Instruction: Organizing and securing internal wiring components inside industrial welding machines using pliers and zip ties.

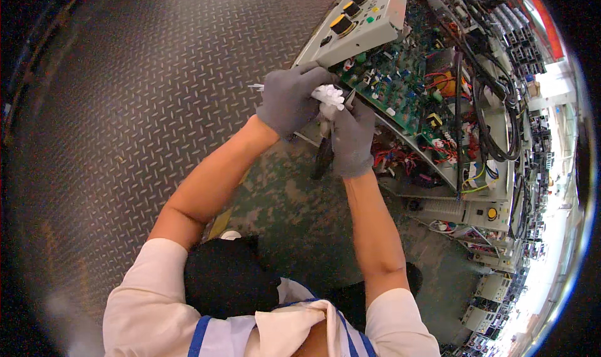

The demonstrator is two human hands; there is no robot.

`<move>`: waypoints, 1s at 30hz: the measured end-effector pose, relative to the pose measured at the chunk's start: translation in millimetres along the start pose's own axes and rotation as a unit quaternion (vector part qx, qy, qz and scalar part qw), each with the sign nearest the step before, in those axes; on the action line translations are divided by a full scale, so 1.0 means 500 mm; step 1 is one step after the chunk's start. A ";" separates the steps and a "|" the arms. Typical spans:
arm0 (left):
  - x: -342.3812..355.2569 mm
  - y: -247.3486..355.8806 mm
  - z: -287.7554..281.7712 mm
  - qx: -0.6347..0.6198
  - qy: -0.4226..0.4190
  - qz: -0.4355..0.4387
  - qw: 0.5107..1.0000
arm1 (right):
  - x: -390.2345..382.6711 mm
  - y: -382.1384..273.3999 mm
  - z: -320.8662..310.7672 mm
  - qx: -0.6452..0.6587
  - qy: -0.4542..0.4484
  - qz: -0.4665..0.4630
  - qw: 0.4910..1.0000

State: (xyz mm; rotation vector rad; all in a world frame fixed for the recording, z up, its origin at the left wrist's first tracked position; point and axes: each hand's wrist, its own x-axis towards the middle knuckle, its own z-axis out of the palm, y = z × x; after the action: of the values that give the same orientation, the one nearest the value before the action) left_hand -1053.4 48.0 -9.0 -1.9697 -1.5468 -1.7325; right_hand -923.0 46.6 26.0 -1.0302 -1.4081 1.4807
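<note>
Far left: patterned metal plate. My gloved left hand is closed firmly round a bundle of slender white pieces; their blunt ends bunch between my two hands, and thin tips poke out on the far side. My gloved right hand is curled round a dark-handled tool (a metal point shows by my fingers; its jaws I cannot make out). Just right: green circuit board, then black cables.
</note>
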 end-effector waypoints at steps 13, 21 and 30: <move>-0.100 0.041 -0.007 -0.147 0.029 -0.189 0.970 | -0.041 0.008 -0.054 0.145 0.055 0.005 0.988; -0.171 0.098 -0.021 -0.373 -0.295 -0.314 0.822 | -0.104 -0.002 -0.061 0.316 0.068 -0.017 0.946; -0.158 0.062 -0.058 -0.399 -0.096 -0.508 0.757 | -0.109 0.020 -0.085 0.033 0.118 -0.010 0.992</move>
State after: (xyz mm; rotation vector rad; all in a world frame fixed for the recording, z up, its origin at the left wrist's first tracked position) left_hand -1038.4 -32.7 -44.6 -1.5934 -2.5562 -3.1063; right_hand -865.7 8.4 15.8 -1.1071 -1.1914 1.3347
